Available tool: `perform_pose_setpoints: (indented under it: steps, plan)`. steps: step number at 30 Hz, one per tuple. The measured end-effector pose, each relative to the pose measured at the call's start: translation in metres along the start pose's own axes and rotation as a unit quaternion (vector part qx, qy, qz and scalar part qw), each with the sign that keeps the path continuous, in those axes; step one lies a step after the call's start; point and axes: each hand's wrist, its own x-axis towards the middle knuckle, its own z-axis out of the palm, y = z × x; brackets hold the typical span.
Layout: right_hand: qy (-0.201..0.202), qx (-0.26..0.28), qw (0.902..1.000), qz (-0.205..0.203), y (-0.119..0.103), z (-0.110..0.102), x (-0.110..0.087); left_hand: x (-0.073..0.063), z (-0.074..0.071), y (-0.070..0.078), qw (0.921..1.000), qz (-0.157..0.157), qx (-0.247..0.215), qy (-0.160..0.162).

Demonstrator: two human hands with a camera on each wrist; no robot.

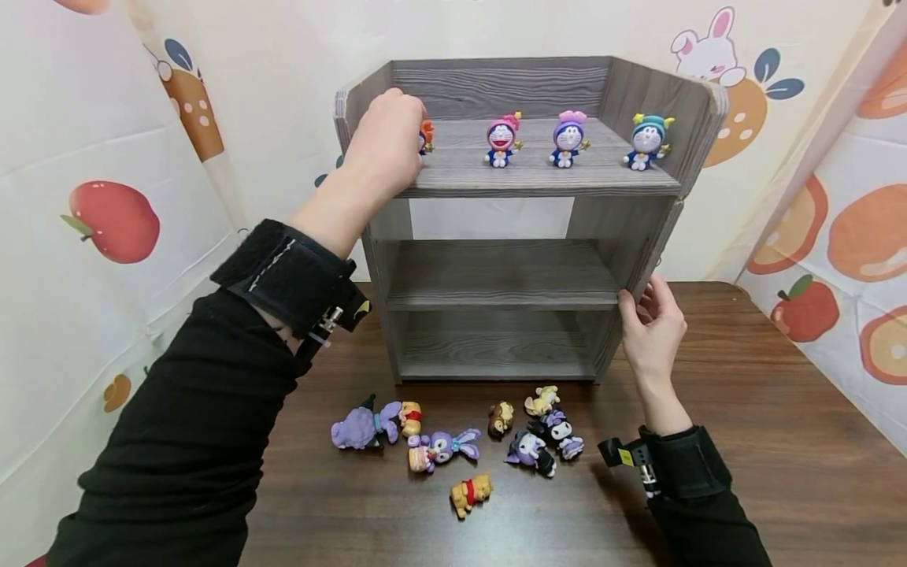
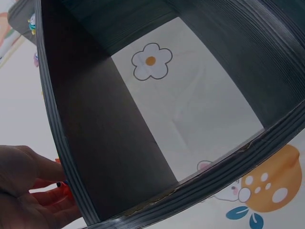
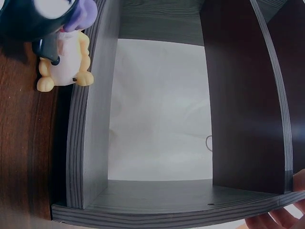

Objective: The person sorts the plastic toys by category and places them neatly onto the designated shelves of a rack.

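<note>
My left hand (image 1: 390,142) reaches over the left end of the grey wooden shelf's (image 1: 503,302) top board. It pinches a small figurine with an orange hat (image 1: 426,136), mostly hidden behind the hand. In the left wrist view, orange and red bits show between the fingers (image 2: 45,169). Along the same board stand figurines with a pink hat (image 1: 500,142), a purple-pink bow (image 1: 568,140) and a teal hat (image 1: 647,142). My right hand (image 1: 653,335) grips the shelf's right side panel near the middle board, thumb at the front edge.
Several figurines lie on the brown table (image 1: 765,441) before the shelf: a purple one (image 1: 354,429), a long-eared one (image 1: 442,446), a yellow bear (image 1: 471,494), a brown one (image 1: 501,419) and a black-and-purple one (image 1: 531,452). Printed cloth (image 1: 283,47) hangs behind and at both sides.
</note>
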Motion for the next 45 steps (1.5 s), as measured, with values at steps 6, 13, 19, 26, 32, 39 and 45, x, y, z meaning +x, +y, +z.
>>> perform_pose_setpoints:
  steps: [6, 13, 19, 26, 32, 39, 45]
  plan:
    - [-0.002, -0.001, 1.0000, 0.000, 0.000, -0.001, 0.001, 0.002, 0.002, -0.001, 0.9999, -0.013, -0.006, -0.005]
    - [-0.003, 0.002, 1.0000, -0.001, 0.001, -0.001, 0.000, 0.005, 0.003, -0.003, 0.9996, -0.014, -0.017, -0.018]
    - [-0.001, 0.005, 1.0000, 0.001, 0.001, -0.001, -0.001, 0.006, 0.003, -0.004, 0.9993, -0.015, -0.017, -0.030]
    - [-0.005, -0.005, 1.0000, 0.006, 0.000, -0.001, -0.001, 0.007, 0.002, -0.004, 0.9986, -0.025, -0.019, -0.043]
    - [-0.006, -0.001, 1.0000, 0.004, -0.022, -0.001, -0.002, 0.001, 0.001, -0.003, 0.9987, -0.031, -0.031, -0.027]
    - [-0.002, -0.005, 1.0000, -0.002, -0.032, -0.001, -0.004, -0.023, -0.004, 0.003, 0.9973, 0.016, -0.044, 0.055]
    - [-0.004, -0.004, 1.0000, -0.007, -0.032, -0.001, -0.005, -0.050, -0.007, 0.009, 0.9837, 0.080, -0.080, 0.140]
